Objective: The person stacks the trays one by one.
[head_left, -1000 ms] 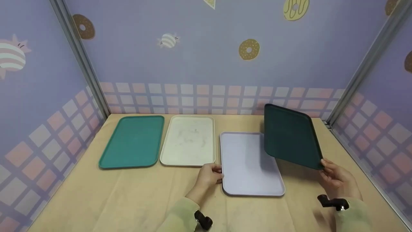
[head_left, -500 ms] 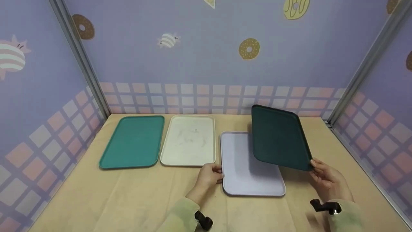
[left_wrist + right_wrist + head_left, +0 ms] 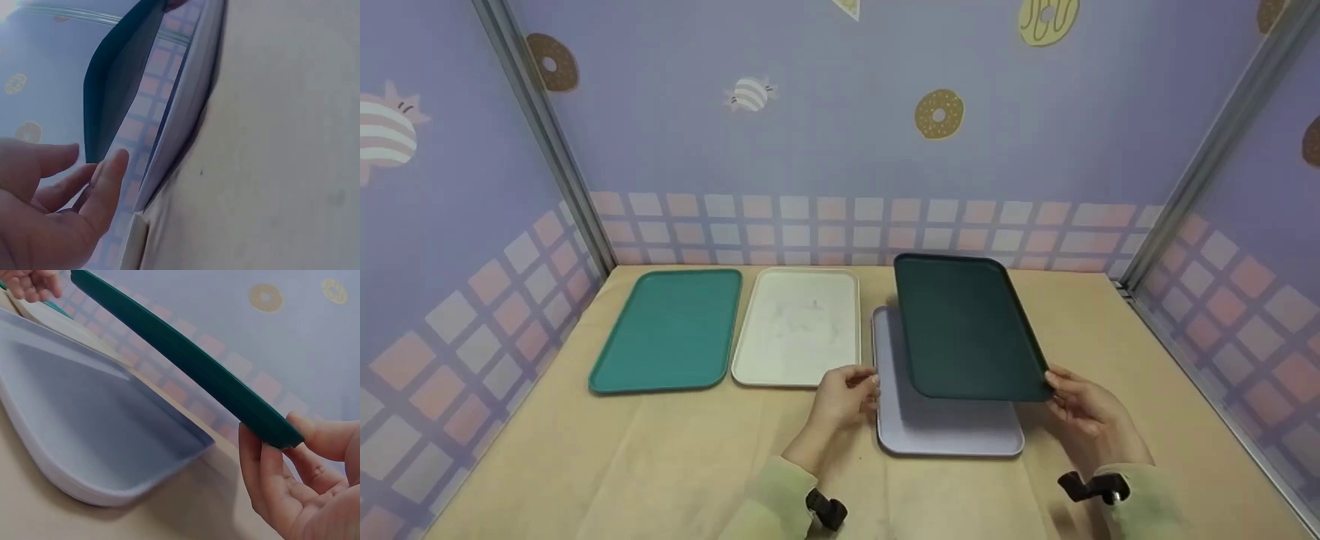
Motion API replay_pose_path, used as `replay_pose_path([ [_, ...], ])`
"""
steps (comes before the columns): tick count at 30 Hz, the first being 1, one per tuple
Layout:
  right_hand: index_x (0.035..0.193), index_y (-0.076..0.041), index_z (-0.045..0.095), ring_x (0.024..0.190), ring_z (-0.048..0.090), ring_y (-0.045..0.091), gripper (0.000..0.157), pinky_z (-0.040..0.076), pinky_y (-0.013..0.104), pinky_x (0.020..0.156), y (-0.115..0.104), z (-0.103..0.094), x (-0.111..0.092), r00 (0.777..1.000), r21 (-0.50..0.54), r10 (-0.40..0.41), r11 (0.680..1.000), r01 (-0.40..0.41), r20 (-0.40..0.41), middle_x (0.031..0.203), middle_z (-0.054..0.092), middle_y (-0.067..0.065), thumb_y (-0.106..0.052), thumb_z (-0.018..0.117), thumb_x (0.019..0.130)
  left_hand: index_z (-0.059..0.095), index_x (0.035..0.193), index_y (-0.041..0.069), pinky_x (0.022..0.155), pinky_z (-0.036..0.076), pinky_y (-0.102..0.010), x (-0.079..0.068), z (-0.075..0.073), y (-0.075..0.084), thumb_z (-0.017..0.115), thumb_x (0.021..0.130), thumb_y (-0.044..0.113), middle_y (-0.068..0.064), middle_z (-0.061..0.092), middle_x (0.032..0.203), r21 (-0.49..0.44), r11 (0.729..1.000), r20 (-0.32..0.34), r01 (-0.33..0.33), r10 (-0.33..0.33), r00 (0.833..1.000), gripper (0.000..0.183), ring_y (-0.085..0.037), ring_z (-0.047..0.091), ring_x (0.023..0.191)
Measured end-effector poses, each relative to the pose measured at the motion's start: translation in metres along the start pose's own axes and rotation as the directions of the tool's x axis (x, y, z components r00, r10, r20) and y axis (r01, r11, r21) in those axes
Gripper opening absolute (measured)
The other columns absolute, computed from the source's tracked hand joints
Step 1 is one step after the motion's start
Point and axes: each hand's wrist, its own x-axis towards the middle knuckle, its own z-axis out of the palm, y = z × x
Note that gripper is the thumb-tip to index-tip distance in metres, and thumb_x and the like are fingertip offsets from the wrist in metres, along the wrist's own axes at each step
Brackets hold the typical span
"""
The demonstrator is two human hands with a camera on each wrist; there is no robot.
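Observation:
A dark green tray (image 3: 971,330) hangs tilted above the lavender tray (image 3: 945,439), covering much of it in the head view. My right hand (image 3: 1091,412) pinches its near right corner, thumb on top and fingers beneath, as the right wrist view shows at the green tray's edge (image 3: 191,360). Beside the lavender tray's left edge is my left hand (image 3: 840,397), its fingers relaxed and holding nothing. In the left wrist view, the left hand's fingers (image 3: 107,191) are parted from the thumb, near the green tray (image 3: 104,84) but seemingly apart from it.
To the left, a white tray (image 3: 799,330) and a teal tray (image 3: 667,330) lie side by side on the beige tablecloth (image 3: 660,465). A patterned wall (image 3: 825,150) closes the back, with side panels left and right.
My right hand has carried the dark green tray leftward over the lavender one, and it hangs less steeply. My left hand has let go of the lavender tray's edge and risen slightly.

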Motion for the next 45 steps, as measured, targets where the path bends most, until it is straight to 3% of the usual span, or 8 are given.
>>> replay_pose_path([
  [4, 0.101, -0.015, 0.075, 0.083, 0.074, 0.011, 0.031, 0.062, 0.021, 0.072, 0.008, 0.013, 0.003, 0.999, 0.022, 0.016, 1.0, -0.017, 0.045, 0.091, 0.077, 0.001, -0.001, 0.048, 0.107, 0.053, 0.141, -0.013, 0.085, 0.065, -0.037, 0.0, 0.003, -0.001, 0.061, 0.103, 0.008, -0.027, 0.067, 0.121, -0.142, 0.989, 0.038, 0.027, -0.022, 0.999, 0.044, -0.027, 0.074, 0.099],
  [8, 0.103, -0.015, 0.074, 0.085, 0.074, 0.01, 0.03, 0.062, 0.021, 0.075, 0.014, 0.024, 0.006, 0.996, -0.014, 0.027, 1.0, -0.026, 0.087, 0.093, 0.078, 0.0, -0.001, 0.048, 0.107, 0.046, 0.149, -0.01, 0.088, 0.064, -0.039, 0.0, 0.004, -0.003, 0.062, 0.104, 0.014, -0.03, 0.06, 0.139, -0.107, 0.994, 0.041, 0.019, -0.014, 0.999, 0.053, -0.036, 0.07, 0.115],
  [18, 0.111, -0.018, 0.067, 0.09, 0.074, 0.006, 0.02, 0.061, 0.02, 0.077, 0.017, 0.031, 0.006, 0.991, -0.214, 0.047, 0.977, -0.019, 0.126, 0.098, 0.077, -0.004, -0.003, 0.056, 0.104, 0.053, 0.143, -0.01, 0.079, 0.065, -0.035, 0.001, 0.001, -0.005, 0.069, 0.097, 0.005, -0.027, 0.066, 0.132, -0.151, 0.987, -0.022, 0.059, -0.063, 0.998, 0.05, -0.023, 0.075, 0.104],
  [22, 0.118, -0.011, 0.065, 0.093, 0.074, 0.007, 0.016, 0.062, 0.022, 0.082, 0.016, 0.031, 0.006, 0.997, -0.263, 0.019, 0.965, 0.001, 0.072, 0.101, 0.077, -0.003, -0.007, 0.06, 0.103, 0.054, 0.143, -0.01, 0.08, 0.065, -0.035, 0.001, 0.001, -0.006, 0.069, 0.096, 0.002, -0.025, 0.068, 0.128, -0.173, 0.981, -0.008, 0.084, -0.086, 0.996, 0.05, -0.022, 0.075, 0.101],
  [26, 0.143, 0.005, 0.052, 0.091, 0.073, 0.005, 0.046, 0.06, 0.021, 0.081, 0.021, 0.034, 0.008, 0.998, -0.327, -0.043, 0.945, 0.023, -0.053, 0.099, 0.075, -0.007, -0.011, 0.064, 0.102, 0.052, 0.145, -0.008, 0.079, 0.065, -0.033, -0.001, 0.004, -0.009, 0.069, 0.097, 0.003, -0.024, 0.066, 0.13, -0.166, 0.979, 0.023, 0.115, -0.113, 0.993, 0.053, -0.02, 0.075, 0.099],
  [29, 0.15, 0.011, 0.042, 0.091, 0.071, 0.004, 0.06, 0.059, 0.02, 0.082, 0.024, 0.035, 0.009, 0.989, -0.373, -0.078, 0.928, 0.025, -0.129, 0.099, 0.075, -0.008, -0.01, 0.068, 0.099, 0.052, 0.146, -0.007, 0.079, 0.065, -0.032, -0.002, 0.007, -0.01, 0.07, 0.096, 0.004, -0.025, 0.064, 0.132, -0.158, 0.98, 0.028, 0.122, -0.119, 0.993, 0.054, -0.017, 0.074, 0.097],
  [36, 0.139, 0.009, 0.056, 0.089, 0.069, 0.005, 0.046, 0.058, 0.02, 0.08, 0.028, 0.035, 0.011, 0.974, -0.446, -0.107, 0.895, 0.007, -0.2, 0.097, 0.075, -0.008, -0.008, 0.069, 0.098, 0.063, 0.133, -0.01, 0.079, 0.065, -0.035, -0.003, 0.009, -0.013, 0.075, 0.091, 0.0, -0.023, 0.071, 0.116, -0.089, 0.994, -0.029, 0.067, -0.07, 0.997, 0.044, -0.016, 0.073, 0.093],
  [45, 0.132, 0.008, 0.063, 0.082, 0.066, 0.005, 0.038, 0.057, 0.021, 0.075, 0.03, 0.034, 0.011, 0.973, -0.472, -0.101, 0.882, -0.009, -0.209, 0.091, 0.074, -0.008, -0.006, 0.069, 0.097, 0.066, 0.125, -0.015, 0.073, 0.065, -0.034, -0.002, 0.008, -0.017, 0.072, 0.092, -0.004, -0.02, 0.072, 0.101, 0.055, 0.998, -0.008, -0.004, 0.005, 1.0, 0.036, -0.012, 0.068, 0.08],
])
